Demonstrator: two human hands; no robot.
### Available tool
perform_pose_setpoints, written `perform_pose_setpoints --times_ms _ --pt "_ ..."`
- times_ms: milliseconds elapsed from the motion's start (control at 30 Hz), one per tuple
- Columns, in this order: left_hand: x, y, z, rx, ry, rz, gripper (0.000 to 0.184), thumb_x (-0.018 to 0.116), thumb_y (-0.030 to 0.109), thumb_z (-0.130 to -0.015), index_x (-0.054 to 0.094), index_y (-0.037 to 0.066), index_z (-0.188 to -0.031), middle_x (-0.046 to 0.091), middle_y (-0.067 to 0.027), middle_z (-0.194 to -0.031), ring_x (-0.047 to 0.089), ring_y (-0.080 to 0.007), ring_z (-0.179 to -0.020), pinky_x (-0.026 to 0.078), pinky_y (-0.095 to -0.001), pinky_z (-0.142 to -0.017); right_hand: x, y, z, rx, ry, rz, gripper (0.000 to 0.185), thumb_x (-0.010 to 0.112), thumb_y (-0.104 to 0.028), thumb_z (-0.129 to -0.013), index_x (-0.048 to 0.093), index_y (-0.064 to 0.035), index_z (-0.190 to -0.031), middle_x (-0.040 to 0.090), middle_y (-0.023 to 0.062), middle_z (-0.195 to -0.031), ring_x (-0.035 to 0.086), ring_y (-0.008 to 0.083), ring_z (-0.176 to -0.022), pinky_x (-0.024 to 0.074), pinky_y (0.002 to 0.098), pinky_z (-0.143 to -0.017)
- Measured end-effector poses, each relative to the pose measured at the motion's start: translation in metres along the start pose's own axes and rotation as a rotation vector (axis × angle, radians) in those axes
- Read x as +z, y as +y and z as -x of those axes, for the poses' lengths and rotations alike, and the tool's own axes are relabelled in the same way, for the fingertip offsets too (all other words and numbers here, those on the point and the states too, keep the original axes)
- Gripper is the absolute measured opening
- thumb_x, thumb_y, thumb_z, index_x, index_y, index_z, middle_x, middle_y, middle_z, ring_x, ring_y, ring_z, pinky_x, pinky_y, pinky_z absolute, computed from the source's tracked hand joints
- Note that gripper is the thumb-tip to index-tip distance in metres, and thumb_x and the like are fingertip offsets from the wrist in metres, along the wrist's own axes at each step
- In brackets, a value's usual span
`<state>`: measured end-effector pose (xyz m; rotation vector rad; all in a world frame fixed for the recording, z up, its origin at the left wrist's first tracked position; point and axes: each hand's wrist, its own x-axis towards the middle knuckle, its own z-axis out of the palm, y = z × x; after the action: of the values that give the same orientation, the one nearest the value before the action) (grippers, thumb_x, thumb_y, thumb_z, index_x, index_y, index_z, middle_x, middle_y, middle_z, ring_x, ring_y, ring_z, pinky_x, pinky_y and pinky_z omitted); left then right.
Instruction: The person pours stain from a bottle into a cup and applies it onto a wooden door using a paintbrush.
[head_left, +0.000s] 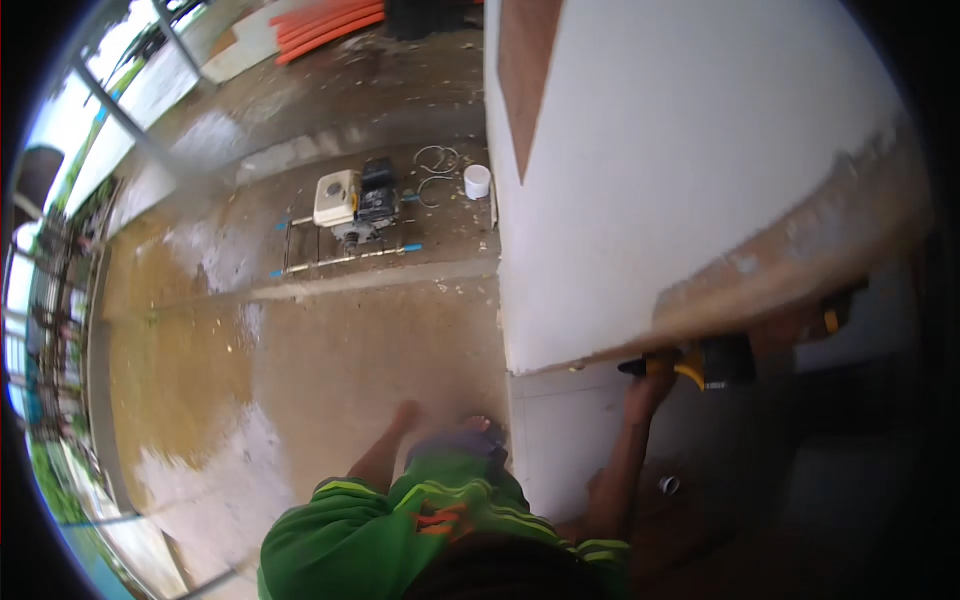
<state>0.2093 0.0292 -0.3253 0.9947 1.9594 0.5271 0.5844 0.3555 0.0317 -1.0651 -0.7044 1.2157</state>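
Observation:
My right hand [655,372] reaches forward beside the lower edge of a white wall [650,180]. Its fingers are wrapped round a yellow and black power tool that looks like a cordless drill [692,370], with a dark tapered end to the left and a black block to the right. Shadow covers part of the tool and of the hand. My left hand [407,414] hangs low beside my body over the concrete floor; it is blurred, and its fingers cannot be made out. No object shows in it.
An engine [345,200] on a metal frame [350,262] stands on the wet floor ahead, with a white tub [477,181] and wire loops [437,160] nearby. Orange pipes [325,25] lie farther back. A small white ring-shaped piece [669,485] is at lower right.

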Motion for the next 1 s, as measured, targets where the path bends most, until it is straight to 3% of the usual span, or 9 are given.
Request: perform_pose_setpoints --times_ms 233,300,433,567,633,700,767,867,1000 --pt "-0.035 0.081 -0.028 0.456 -0.183 -0.116 0.033 0.046 0.028 -0.100 0.059 -0.002 -0.103 0.071 -0.0146 -0.090 0.069 -0.0232 -0.081 0.055 -0.0337 -0.067 0.027 -0.014 0.006 -0.159 -0.043 0.008 0.032 0.052 -0.037 -0.097 0.054 -0.0050 -0.096 0.056 0.0025 -0.090 0.053 0.0108 -0.078 0.0453 0.0276 -0.068" --pt "-0.049 0.109 -0.019 0.381 -0.230 -0.054 0.032 0.046 0.027 -0.100 0.059 -0.002 -0.103 0.070 -0.0146 -0.090 0.069 -0.0239 -0.082 0.056 -0.0338 -0.069 0.040 -0.030 0.017 -0.173 -0.037 0.006 0.029 0.053 -0.034 -0.097 0.054 -0.0047 -0.095 0.057 0.0026 -0.088 0.052 0.0104 -0.079 0.0454 0.0284 -0.069" --pt "-0.035 0.041 -0.030 0.543 -0.032 -0.026 0.028 0.047 0.022 -0.099 0.059 -0.003 -0.100 0.070 -0.0143 -0.089 0.069 -0.0247 -0.079 0.057 -0.0339 -0.065 0.039 -0.030 0.017 -0.173 -0.047 -0.020 0.030 0.057 -0.031 -0.094 0.057 -0.0009 -0.095 0.059 0.0047 -0.089 0.054 0.0145 -0.081 0.0438 0.0285 -0.075" --pt "-0.053 0.009 0.020 0.482 -0.358 -0.524 0.022 0.052 0.016 -0.094 0.059 -0.004 -0.099 0.069 -0.0180 -0.092 0.069 -0.0265 -0.075 0.055 -0.0355 -0.055 0.038 -0.043 0.024 -0.155 -0.062 0.092 0.020 0.057 -0.023 -0.091 0.056 -0.0037 -0.092 0.052 -0.0008 -0.085 0.046 0.0095 -0.081 0.0372 0.0268 -0.075" --pt "-0.033 -0.062 0.040 -0.165 -0.447 -0.029 0.013 0.064 0.015 -0.082 0.071 0.013 -0.093 0.069 -0.0048 -0.108 0.063 -0.0263 -0.099 0.052 -0.0451 -0.082 0.037 -0.045 0.024 -0.194 -0.100 0.089 0.027 0.056 -0.028 -0.093 0.057 -0.0017 -0.091 0.056 0.0036 -0.087 0.051 0.0137 -0.083 0.0401 0.0286 -0.078" --pt "-0.039 -0.096 0.103 -0.243 -0.497 0.173 0.028 0.047 0.019 -0.096 0.059 -0.006 -0.104 0.068 -0.0198 -0.095 0.068 -0.0288 -0.073 0.053 -0.0369 -0.052 0.039 -0.041 0.021 -0.215 -0.093 0.088 0.030 0.055 -0.030 -0.094 0.058 -0.0008 -0.092 0.059 0.0053 -0.089 0.054 0.0154 -0.084 0.0415 0.0295 -0.079" --pt "-0.044 -0.075 0.175 -0.799 -0.262 0.549 0.023 0.052 0.020 -0.091 0.066 0.001 -0.091 0.068 -0.0144 -0.089 0.065 -0.0326 -0.074 0.050 -0.0410 -0.056 0.037 -0.031 0.015 -0.220 -0.042 0.102 0.029 0.053 -0.029 -0.095 0.058 -0.0011 -0.093 0.059 0.0044 -0.089 0.054 0.0147 -0.085 0.0416 0.0294 -0.079" --pt "-0.060 -0.090 0.234 -0.900 -0.216 0.329 0.022 0.050 0.017 -0.094 0.064 0.000 -0.096 0.068 -0.0167 -0.089 0.065 -0.0351 -0.074 0.052 -0.0399 -0.054 0.028 -0.019 0.010 -0.263 -0.075 0.053 0.024 0.054 -0.026 -0.094 0.058 -0.0021 -0.096 0.059 0.0032 -0.092 0.055 0.0141 -0.087 0.0420 0.0299 -0.081" --pt "-0.083 -0.136 0.215 -0.597 -0.265 0.274 0.020 0.049 0.010 -0.093 0.065 -0.001 -0.096 0.070 -0.0152 -0.091 0.068 -0.0299 -0.081 0.054 -0.0420 -0.058 0.012 -0.002 -0.005 -0.246 -0.056 0.068 0.024 0.059 -0.022 -0.091 0.060 -0.0039 -0.106 0.060 0.0034 -0.103 0.055 0.0138 -0.095 0.0421 0.0313 -0.087"
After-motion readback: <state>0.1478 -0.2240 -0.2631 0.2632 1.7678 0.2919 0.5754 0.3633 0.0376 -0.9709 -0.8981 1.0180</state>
